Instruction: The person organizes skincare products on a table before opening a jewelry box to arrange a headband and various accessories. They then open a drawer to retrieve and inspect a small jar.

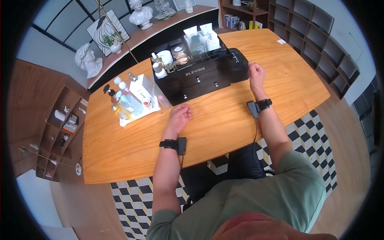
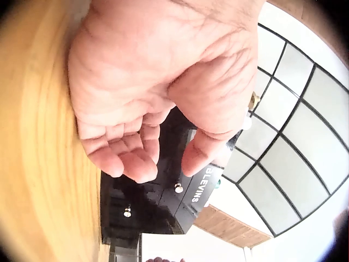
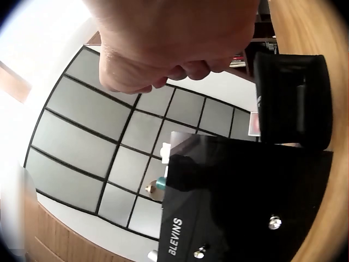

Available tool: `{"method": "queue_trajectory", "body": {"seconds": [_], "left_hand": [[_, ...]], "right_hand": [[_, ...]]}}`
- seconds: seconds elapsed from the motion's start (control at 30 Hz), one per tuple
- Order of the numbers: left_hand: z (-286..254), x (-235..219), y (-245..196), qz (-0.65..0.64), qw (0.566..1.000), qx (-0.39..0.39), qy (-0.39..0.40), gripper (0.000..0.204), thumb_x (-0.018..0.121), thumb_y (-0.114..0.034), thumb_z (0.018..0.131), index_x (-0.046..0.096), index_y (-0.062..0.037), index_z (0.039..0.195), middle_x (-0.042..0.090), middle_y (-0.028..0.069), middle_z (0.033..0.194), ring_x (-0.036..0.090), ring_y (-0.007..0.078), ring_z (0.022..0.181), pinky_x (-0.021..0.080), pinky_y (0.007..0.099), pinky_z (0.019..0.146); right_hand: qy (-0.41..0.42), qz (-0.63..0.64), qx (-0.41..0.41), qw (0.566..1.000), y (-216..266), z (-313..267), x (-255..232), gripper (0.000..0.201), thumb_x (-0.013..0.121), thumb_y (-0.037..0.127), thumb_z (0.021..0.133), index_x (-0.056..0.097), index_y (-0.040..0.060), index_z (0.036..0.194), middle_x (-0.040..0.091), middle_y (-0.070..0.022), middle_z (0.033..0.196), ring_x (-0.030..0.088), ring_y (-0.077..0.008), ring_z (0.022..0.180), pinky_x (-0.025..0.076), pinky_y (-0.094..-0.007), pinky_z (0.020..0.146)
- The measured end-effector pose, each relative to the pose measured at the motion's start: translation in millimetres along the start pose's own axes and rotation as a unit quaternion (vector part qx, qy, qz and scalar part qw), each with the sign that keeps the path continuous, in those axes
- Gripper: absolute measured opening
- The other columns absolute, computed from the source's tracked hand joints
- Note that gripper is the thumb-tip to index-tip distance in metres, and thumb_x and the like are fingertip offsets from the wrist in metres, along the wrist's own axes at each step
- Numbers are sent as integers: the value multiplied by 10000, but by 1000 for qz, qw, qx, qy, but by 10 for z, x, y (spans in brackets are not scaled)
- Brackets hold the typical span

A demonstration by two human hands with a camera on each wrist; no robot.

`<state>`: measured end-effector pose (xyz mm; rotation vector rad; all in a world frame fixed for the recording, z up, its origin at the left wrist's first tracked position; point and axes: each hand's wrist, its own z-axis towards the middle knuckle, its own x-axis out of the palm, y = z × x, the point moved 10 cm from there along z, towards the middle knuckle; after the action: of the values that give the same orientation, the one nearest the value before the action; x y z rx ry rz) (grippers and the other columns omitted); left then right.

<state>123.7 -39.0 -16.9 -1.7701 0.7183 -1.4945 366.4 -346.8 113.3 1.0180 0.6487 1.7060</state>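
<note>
A black cosmetics organizer (image 1: pixel 196 80) lettered BLEVINS, with small drawers and round knobs, stands on the wooden table. Its open top holds white tubes (image 1: pixel 206 37), bottles and jars. My left hand (image 1: pixel 180 119) rests on the table in front of the organizer's left corner, fingers loosely bent. In the left wrist view nothing lies between thumb and fingers (image 2: pixel 139 164). Beside a black case (image 1: pixel 239 65) at the organizer's right end is my right hand (image 1: pixel 257 75). Its fingers curl loosely and hold nothing; the palm is hidden in the right wrist view.
Left of the organizer, a white tray (image 1: pixel 132 119) carries a white box (image 1: pixel 141 89), a blue bottle (image 1: pixel 131 105), a yellow bottle (image 1: pixel 122 112) and pump bottles. White busts (image 1: pixel 141 15) stand on a ledge behind the table (image 1: pixel 216 116). A cable hangs from each wrist camera.
</note>
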Motion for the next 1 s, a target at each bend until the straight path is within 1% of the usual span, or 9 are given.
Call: {"method": "queue_trajectory", "body": {"seconds": [0.33, 0.47, 0.53, 0.57, 0.63, 0.77, 0.87, 0.93, 1.0], "left_hand": [[-207, 272, -469, 45, 986, 152, -53, 80, 656, -32, 945, 662, -34, 1025, 662, 25, 901, 623, 110, 774, 522, 247, 707], [-335, 737, -1081, 293, 907, 281, -115, 105, 668, 1, 924, 655, -29, 1024, 641, -11, 917, 587, 61, 718, 491, 228, 678], [-382, 1127, -1458, 400, 832, 373, -91, 110, 685, -15, 918, 661, -18, 1025, 645, 8, 892, 592, 79, 760, 487, 222, 707], [-375, 1262, -1626, 402, 831, 374, -94, 110, 685, -15, 918, 661, -18, 1025, 645, 8, 892, 592, 79, 760, 487, 222, 707], [-333, 1556, -1967, 614, 685, 353, -171, 135, 692, -30, 891, 667, -14, 1023, 637, 51, 877, 604, 112, 796, 494, 250, 731], [54, 1821, -2385, 724, 566, 372, -132, 206, 708, -59, 844, 681, -27, 1046, 655, 118, 909, 645, 211, 861, 523, 317, 791], [397, 1971, -2434, 798, 498, 332, -76, 268, 712, -87, 820, 685, -31, 1080, 690, 161, 987, 665, 325, 948, 527, 389, 850], [666, 1967, -2223, 891, 417, 181, -12, 302, 717, -105, 813, 683, -33, 1104, 702, 179, 1063, 659, 362, 1040, 524, 420, 882], [818, 1940, -2149, 909, 400, 118, -5, 309, 713, -87, 800, 687, -49, 1106, 705, 175, 1081, 655, 358, 1069, 505, 435, 907]], "right_hand": [[69, -46, 48, 995, -650, -192, 115, 77, 701, 101, 928, 681, 27, 922, 482, 105, 632, 383, 6, 568, 325, -193, 524], [102, -87, 19, 991, -592, -261, 224, 206, 699, 90, 912, 688, -12, 1090, 500, 89, 618, 423, -6, 570, 374, -201, 549], [144, -96, 64, 983, -477, -362, 338, 296, 702, 90, 898, 678, -33, 1167, 519, 68, 609, 456, -14, 577, 407, -215, 574], [156, -118, 52, 979, -525, -365, 352, 337, 704, 88, 889, 673, -36, 1201, 532, 50, 605, 467, -22, 576, 419, -223, 578], [162, -122, 45, 978, -550, -380, 375, 347, 707, 86, 881, 672, -41, 1203, 533, 45, 602, 465, -26, 570, 421, -225, 577], [168, -128, 34, 977, -526, -385, 381, 364, 717, 78, 860, 673, -50, 1198, 526, 32, 590, 459, -33, 561, 425, -228, 572], [170, -144, 32, 974, -489, -388, 380, 367, 717, 74, 850, 675, -50, 1192, 558, 15, 586, 489, -39, 560, 442, -235, 580], [171, -143, 27, 974, -456, -388, 387, 368, 716, 73, 846, 675, -51, 1190, 581, -1, 590, 511, -47, 559, 453, -241, 586], [172, -143, 24, 974, -404, -400, 384, 370, 715, 72, 841, 675, -51, 1188, 604, -17, 595, 532, -55, 558, 465, -247, 593]]}}
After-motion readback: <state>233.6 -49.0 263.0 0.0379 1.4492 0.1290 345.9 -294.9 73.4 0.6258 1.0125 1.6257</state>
